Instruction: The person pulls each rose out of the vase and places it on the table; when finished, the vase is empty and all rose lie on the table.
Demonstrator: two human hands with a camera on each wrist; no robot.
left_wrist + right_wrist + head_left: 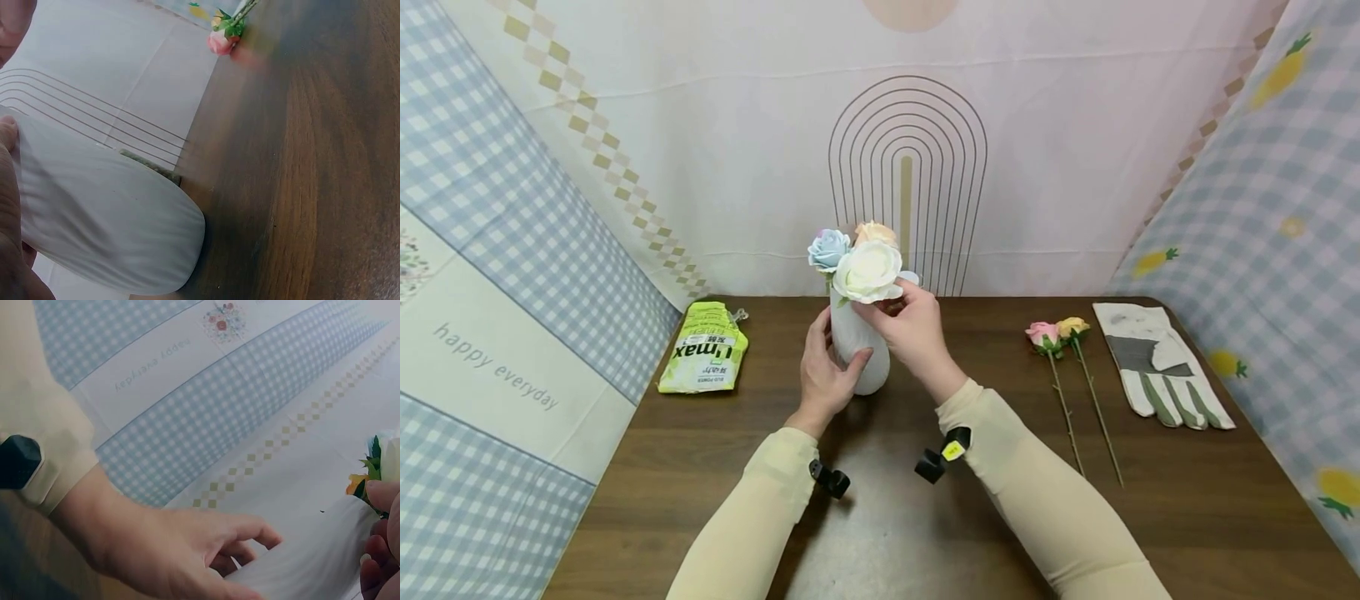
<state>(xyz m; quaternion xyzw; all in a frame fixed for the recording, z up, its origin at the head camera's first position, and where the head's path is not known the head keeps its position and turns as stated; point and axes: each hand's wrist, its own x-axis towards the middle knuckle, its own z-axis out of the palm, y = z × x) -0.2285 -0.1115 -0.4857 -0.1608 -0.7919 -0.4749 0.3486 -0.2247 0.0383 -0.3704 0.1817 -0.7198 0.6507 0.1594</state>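
A ribbed white vase (856, 337) stands on the table, and my left hand (829, 377) grips its side, thumb toward the front. Out of its mouth rise a white rose (868, 272), a pale blue rose (829, 250) and a peach rose (877, 232). My right hand (917, 329) pinches the white rose just under its bloom, beside the rim; the stem is hidden. The left wrist view shows the lower vase (112, 206) close up. At the right edge of the right wrist view, fingertips (382, 494) meet the flower near the vase mouth.
To the right lie a pink rose (1043, 335) and a yellow rose (1072, 326), stems toward me. Beyond them is a white and grey work glove (1157, 358). A green and white packet (706, 350) lies at the left. Patterned cloth hangs behind the brown table (880, 517).
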